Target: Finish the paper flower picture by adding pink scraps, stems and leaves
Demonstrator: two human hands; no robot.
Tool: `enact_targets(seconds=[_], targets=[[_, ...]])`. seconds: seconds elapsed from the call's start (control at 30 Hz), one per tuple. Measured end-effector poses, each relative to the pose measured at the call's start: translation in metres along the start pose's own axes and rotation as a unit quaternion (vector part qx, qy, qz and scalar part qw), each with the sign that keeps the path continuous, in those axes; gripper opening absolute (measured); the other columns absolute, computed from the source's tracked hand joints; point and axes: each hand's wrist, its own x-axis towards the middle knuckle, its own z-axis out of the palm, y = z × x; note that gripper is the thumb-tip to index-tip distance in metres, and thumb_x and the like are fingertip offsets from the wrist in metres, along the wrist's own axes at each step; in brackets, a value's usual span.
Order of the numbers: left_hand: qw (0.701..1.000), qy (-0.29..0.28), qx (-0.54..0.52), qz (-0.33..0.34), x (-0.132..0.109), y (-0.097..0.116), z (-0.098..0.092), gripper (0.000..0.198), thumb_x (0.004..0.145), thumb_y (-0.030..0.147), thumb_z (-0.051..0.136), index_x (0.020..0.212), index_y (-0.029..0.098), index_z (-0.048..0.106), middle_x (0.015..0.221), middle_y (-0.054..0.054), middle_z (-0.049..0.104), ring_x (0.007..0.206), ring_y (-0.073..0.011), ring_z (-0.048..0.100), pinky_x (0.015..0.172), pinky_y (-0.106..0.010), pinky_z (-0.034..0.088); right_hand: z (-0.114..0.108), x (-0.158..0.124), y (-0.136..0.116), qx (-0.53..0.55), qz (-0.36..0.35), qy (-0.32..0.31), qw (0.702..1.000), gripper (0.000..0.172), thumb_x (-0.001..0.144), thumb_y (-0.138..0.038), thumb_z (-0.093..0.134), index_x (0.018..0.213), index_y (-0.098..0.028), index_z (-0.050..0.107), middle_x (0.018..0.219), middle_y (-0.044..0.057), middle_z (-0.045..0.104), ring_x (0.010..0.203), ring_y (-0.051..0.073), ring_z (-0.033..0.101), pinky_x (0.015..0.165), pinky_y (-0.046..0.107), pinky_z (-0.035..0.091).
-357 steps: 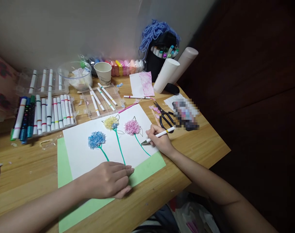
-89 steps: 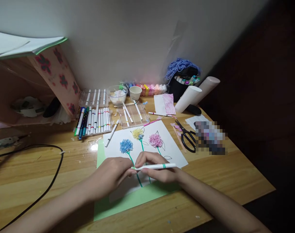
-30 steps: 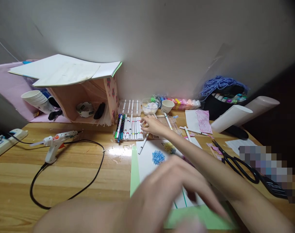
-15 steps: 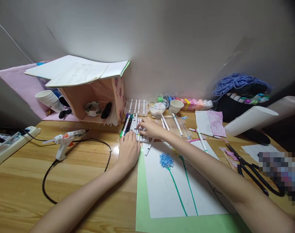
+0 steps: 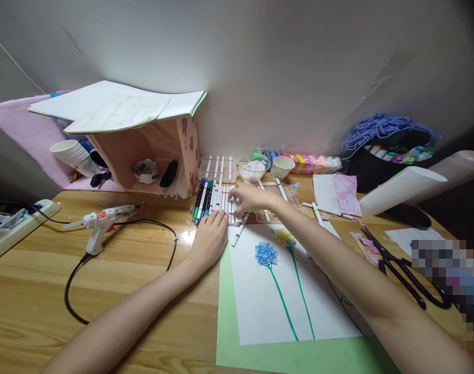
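My left hand [image 5: 210,236] lies palm down at the near end of a row of white markers [image 5: 223,197], its fingers stretched out and their tips touching the markers. From the right, my right hand [image 5: 250,198] reaches over the same row, with bent thumb and fingers on a white marker at its right side; the grip is partly hidden. Dark-barrelled pens [image 5: 200,196] lie along the left of the row. One loose white marker [image 5: 240,231] rests slantwise on a white sheet [image 5: 260,311] with a blue textured flower, a yellow one and green stems.
A glue gun [image 5: 102,223] with a looping black cord lies left. Behind stand a pink box [image 5: 189,150], a clear bowl [image 5: 253,169] and a paper cup [image 5: 282,168]. Black scissors [image 5: 400,270] lie right. Green paper [image 5: 237,356] sits under the drawing.
My right hand has shifted slightly right along the markers, uncovering more of the row. My left hand stays at the near ends. The whole view has moved a little.
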Motion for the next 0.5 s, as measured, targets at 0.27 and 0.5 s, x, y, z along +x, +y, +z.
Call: enact_targets(seconds=[0.27, 0.5], targets=[[1.000, 0.005, 0.008, 0.011, -0.002, 0.004, -0.003, 0.027, 0.090, 0.015, 0.039, 0.113, 0.012, 0.054, 0.121, -0.013, 0.056, 0.111, -0.0257, 0.049, 0.091, -0.038, 0.040, -0.001, -0.009, 0.015, 0.063, -0.011, 0.035, 0.997, 0.015, 0.074, -0.015, 0.064, 0.089, -0.013, 0.065, 0.089, 0.007, 0.067, 0.082, 0.019, 0.059, 0.069, 0.026, 0.042], [0.999, 0.034, -0.016, 0.012, -0.003, 0.004, 0.000, 0.026, 0.088, 0.015, 0.042, 0.112, 0.015, 0.054, 0.119, -0.010, 0.058, 0.108, -0.0245, 0.051, 0.088, -0.038, 0.042, 0.005, -0.008, -0.002, -0.007, -0.033, 0.001, 0.999, 0.014, 0.069, -0.023, 0.068, 0.080, -0.014, 0.068, 0.087, 0.009, 0.068, 0.090, 0.025, 0.057, 0.070, 0.028, 0.041]])
